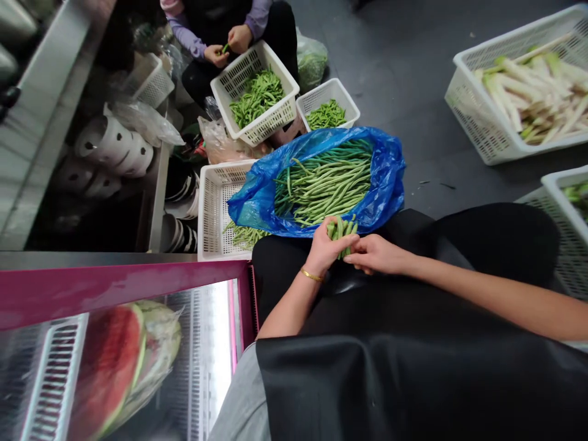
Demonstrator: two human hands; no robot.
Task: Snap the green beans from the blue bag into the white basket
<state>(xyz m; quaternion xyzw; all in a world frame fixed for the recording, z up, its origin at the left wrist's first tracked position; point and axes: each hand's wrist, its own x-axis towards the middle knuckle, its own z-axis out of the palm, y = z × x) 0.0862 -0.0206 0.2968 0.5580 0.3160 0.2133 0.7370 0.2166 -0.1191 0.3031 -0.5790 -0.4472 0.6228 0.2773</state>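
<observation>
A dark grey floor spreads under several baskets. At seven o'clock a cut red watermelon [113, 361] lies wrapped behind the glass of a pink-framed display case [114, 285]. Beside it a white slotted plastic basket [214, 208] holds cut beans. At centre, the left hand [326, 248], gold bangle at the wrist, grips a small bundle of long green beans [342, 231]; the right hand [376, 254] pinches the bundle's lower ends. Just above, at twelve o'clock, an open blue plastic bag [386, 184] holds more beans. At two o'clock a white basket of pale stalks [482, 122] sits.
</observation>
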